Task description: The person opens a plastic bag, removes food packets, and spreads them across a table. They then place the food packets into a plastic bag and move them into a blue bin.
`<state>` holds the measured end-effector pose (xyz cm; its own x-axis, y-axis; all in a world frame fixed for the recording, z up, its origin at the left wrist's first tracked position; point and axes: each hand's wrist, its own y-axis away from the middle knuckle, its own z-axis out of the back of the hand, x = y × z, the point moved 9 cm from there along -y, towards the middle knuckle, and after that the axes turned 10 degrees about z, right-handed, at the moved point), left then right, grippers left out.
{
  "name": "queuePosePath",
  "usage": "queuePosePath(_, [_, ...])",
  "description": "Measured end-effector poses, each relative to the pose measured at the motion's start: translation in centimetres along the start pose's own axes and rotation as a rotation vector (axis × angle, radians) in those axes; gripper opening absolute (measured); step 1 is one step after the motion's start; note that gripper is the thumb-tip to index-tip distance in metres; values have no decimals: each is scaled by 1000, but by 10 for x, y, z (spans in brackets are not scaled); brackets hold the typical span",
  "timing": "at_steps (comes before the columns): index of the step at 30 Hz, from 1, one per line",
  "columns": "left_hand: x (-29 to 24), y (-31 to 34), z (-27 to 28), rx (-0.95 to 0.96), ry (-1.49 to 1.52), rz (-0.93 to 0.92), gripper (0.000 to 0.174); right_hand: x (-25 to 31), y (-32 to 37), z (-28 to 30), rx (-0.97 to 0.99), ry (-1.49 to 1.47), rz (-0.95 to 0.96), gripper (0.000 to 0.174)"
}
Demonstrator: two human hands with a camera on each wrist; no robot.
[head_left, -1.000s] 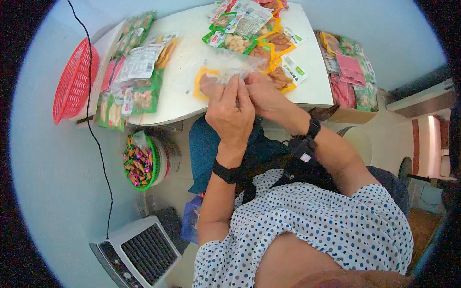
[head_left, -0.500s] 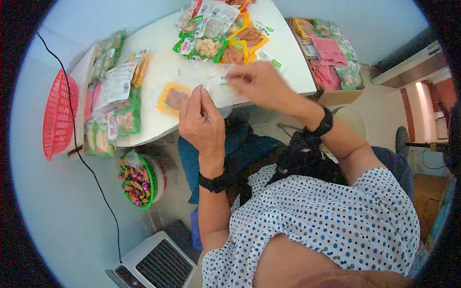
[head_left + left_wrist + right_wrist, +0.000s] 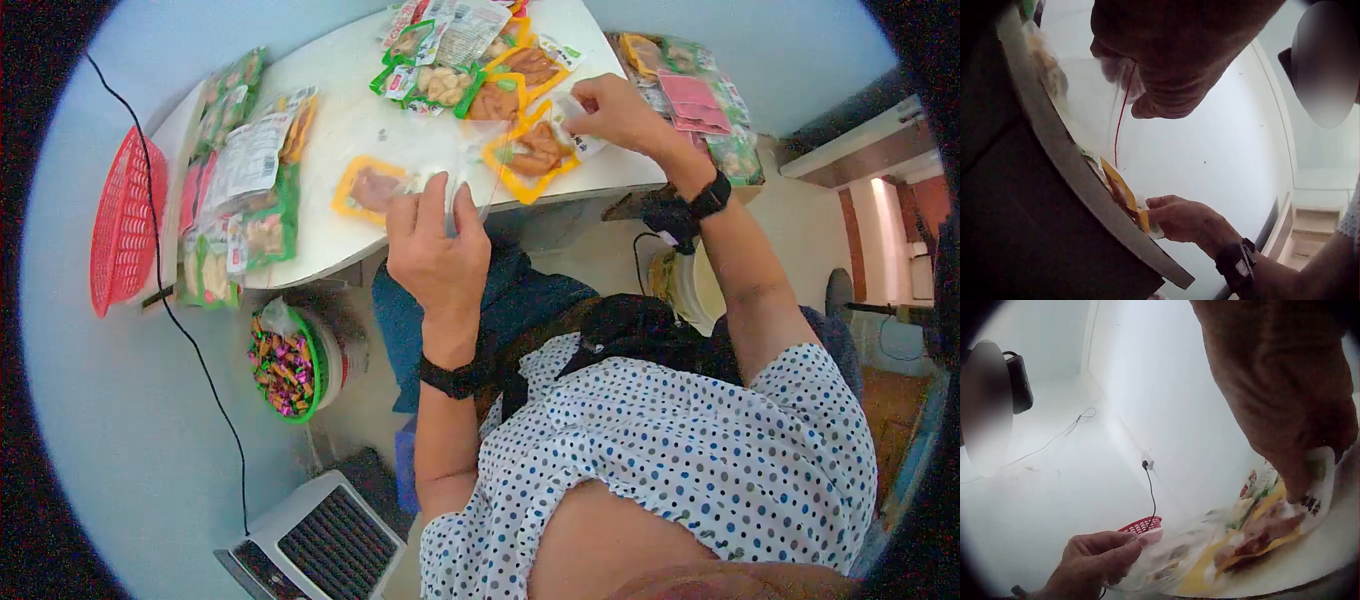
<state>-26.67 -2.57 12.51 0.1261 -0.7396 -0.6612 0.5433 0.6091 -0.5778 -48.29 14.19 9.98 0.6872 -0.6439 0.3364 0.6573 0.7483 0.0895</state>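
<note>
My left hand [image 3: 437, 250] pinches the edge of a clear plastic bag [image 3: 1088, 94], which has a red line along its mouth in the left wrist view. Inside the bag, a yellow-edged food packet [image 3: 368, 190] shows through the plastic on the table's near side. To the right, my right hand [image 3: 628, 118] grips the white end of another yellow-edged packet [image 3: 537, 152] with brownish pieces in it. That packet tilts close over the table's front edge, beside the bag's mouth. In the right wrist view its white end [image 3: 1322, 481] lies under the fingers.
Green- and yellow-edged packets [image 3: 440, 88] lie piled at the back of the white table [image 3: 335, 120]. More packets [image 3: 245, 165] stack at the left, by a red basket [image 3: 128, 220]. A box of packets [image 3: 690, 100] stands at the right. Below sits a green-rimmed basket of wrapped candies [image 3: 285, 370].
My right hand has let go of the bag's mouth, moved right and taken hold of a yellow-edged packet, bringing it nearer the bag. My left hand keeps holding the bag. The head view has shifted.
</note>
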Motion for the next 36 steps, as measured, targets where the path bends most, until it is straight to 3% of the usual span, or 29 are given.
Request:
queuePosePath(3, [2, -3, 3, -19, 33, 2, 15, -4, 19, 15, -189, -303, 39, 39])
queuePosePath(6, [4, -6, 4, -22, 44, 19, 13, 18, 51, 25, -163, -828, -148, 35])
queuePosePath(9, [4, -11, 3, 3, 79, 82, 12, 46, 61, 19, -14, -1092, -32, 36])
queuePosePath(18, [-1, -17, 5, -31, 103, 75, 12, 98, 53, -38, 31, -1714, -65, 38])
queuePosePath(19, [0, -17, 5, -33, 113, 81, 12, 105, 52, -39, -15, -1723, -118, 42])
queuePosePath(23, [-2, -17, 2, -16, 92, 51, 15, 127, 36, -57, -28, -1921, -29, 44])
queuePosePath(29, [-5, -19, 3, -43, 67, -5, 17, 152, 2, -60, -127, -1871, 100, 43])
queuePosePath(31, [-4, -19, 3, -1, 47, 53, 17, 155, -7, -65, -159, -1849, 92, 36])
queuePosePath(36, [-8, -19, 7, -40, 56, 0, 15, 141, -22, -87, -129, -1703, 34, 22])
